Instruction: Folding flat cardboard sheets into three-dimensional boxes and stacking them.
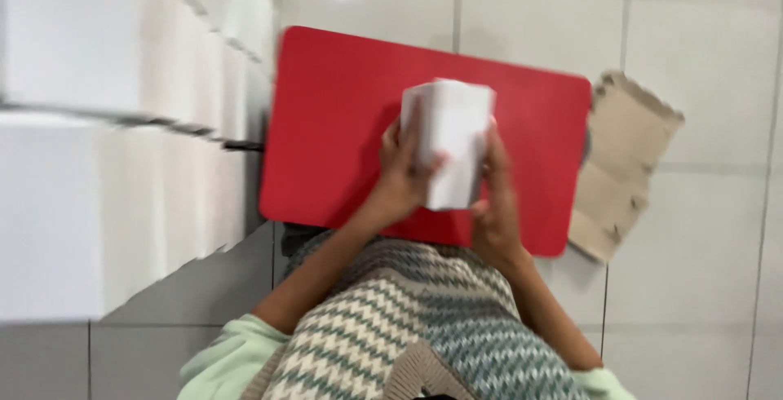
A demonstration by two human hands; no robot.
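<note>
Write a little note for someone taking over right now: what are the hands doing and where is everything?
Left hand: fingers wrapped round the white folded box.
Right hand: grips the box's other side.
The box is held up over the red table.
White stacks stand to the left; torn cardboard lies on the tiled floor to the right.
Done: box in both hands. Left: it is not set down.

You held a plain white folded paper box (447,141) over a solid red rectangular tabletop (342,123). Your knitted garment (408,327) showed cream and teal zigzags; the torn cardboard piece (624,163) was brown, the tiled floor (701,41) white.
</note>
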